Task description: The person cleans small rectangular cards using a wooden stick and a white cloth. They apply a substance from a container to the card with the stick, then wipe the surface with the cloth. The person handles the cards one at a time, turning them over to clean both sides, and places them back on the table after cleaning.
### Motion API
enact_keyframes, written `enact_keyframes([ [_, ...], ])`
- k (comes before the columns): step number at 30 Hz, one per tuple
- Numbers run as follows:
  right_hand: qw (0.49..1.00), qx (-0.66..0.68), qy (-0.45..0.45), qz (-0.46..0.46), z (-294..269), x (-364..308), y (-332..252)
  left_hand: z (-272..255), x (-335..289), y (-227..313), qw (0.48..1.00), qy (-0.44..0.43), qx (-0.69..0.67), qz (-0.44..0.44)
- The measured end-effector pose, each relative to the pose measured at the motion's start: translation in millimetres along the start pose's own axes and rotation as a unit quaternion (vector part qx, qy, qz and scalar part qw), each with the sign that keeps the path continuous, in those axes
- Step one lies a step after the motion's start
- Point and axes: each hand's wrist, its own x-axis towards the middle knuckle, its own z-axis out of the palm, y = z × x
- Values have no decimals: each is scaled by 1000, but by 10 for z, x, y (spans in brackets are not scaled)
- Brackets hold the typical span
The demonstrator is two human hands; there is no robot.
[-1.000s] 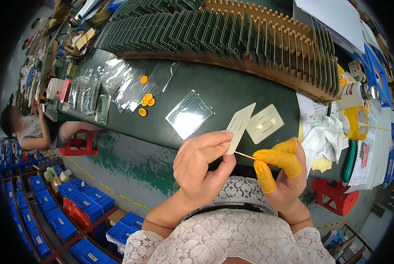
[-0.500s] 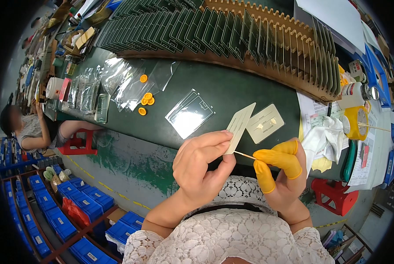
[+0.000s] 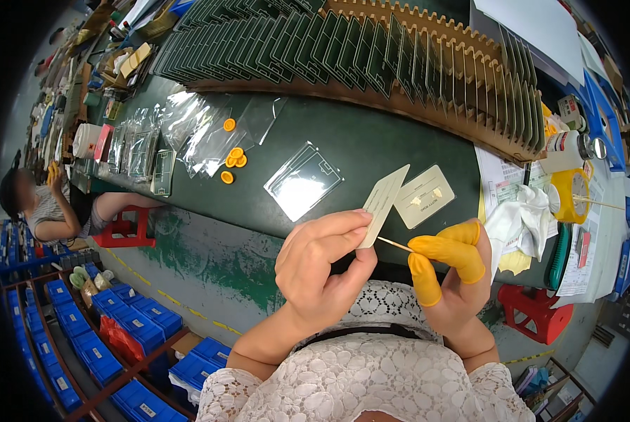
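My left hand (image 3: 320, 264) pinches a thin cream card-like plate (image 3: 387, 200), tilted up, between thumb and fingers. Yellow finger cots cover the thumb and some fingers of my right hand (image 3: 455, 271). Its fingertips close on a thin wooden stick (image 3: 395, 244), whose far end points at the lower edge of the plate. Whether the tip touches the plate, I cannot tell. Just beyond my hands, a second cream plate (image 3: 438, 184) with pale patches lies on the green table (image 3: 371, 148). To its left are dark-edged plates in a clear sleeve (image 3: 303, 179).
A long slotted cardboard rack (image 3: 463, 123) with many upright dark green plates spans the back. Loose yellow finger cots (image 3: 236, 155) and clear bags (image 3: 195, 141) lie left. At right are a white cloth (image 3: 522, 221), yellow tape roll (image 3: 571, 197) and bottle (image 3: 564, 151). A co-worker (image 3: 48, 204) sits far left.
My right hand has shifted slightly right and up with the stick, whose tip sits a little higher beside the plate. My left hand stays put. The co-worker's raised hand now shows yellow fingertips.
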Motion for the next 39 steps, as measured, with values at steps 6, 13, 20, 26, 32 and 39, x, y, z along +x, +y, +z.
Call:
enact_keyframes([
  [6,1000,6,-7,-5,6,-1,4,-1,6,17,1000,-4,0,-2],
  [13,1000,4,-10,-4,6,-5,0,-3,-3,10,1000,1,-4,-6],
  [20,1000,-18,-2,-10,6,11,10,-5,10,18,1000,-4,-2,-3],
  [26,1000,0,-13,-11,-3,16,-14,-4,4,13,1000,-7,1,-2],
  [32,1000,-21,12,-8,-15,27,22,-14,-4,4,1000,-5,18,9],
  [39,1000,-10,4,-8,-32,37,-31,-35,4,12,998,-12,54,32],
])
